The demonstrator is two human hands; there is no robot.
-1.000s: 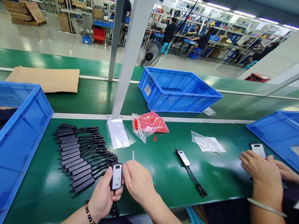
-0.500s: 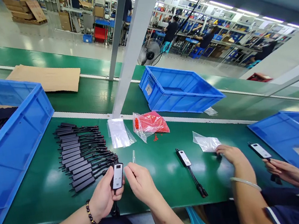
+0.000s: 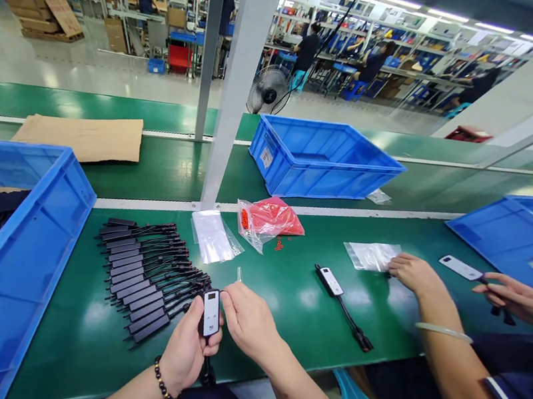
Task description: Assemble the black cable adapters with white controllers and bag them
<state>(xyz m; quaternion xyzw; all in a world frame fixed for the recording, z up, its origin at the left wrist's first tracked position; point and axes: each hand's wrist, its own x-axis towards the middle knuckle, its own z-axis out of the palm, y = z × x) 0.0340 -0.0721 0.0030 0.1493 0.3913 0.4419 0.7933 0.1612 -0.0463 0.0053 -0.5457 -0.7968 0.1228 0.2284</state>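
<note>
My left hand (image 3: 187,340) is closed around a black handheld electronic module with a pale front plate (image 3: 211,313), held upright; its cable hangs below toward the table edge. My right hand (image 3: 252,320) has its fingers pinched at the module's upper right corner, and what they grip is hidden. A thin clear tube (image 3: 239,274) shows just above the right knuckles; whether the hand holds it or it lies behind, I cannot tell. Left of my hands lies a row of similar black modules with cables (image 3: 141,287), face down.
A blue bin (image 3: 46,214) with more cabled units stands left. Behind are clear bags (image 3: 211,235), a bag of red rings (image 3: 272,219) and another blue bin (image 3: 325,156). One module (image 3: 330,282) lies right, near a co-worker's hands (image 3: 418,276) holding a bag (image 3: 371,256) and module (image 3: 461,267).
My right hand has shifted slightly up, closer to the module's top end. My left hand stays nearly still. The co-worker's bag lies flatter and their module has tilted.
</note>
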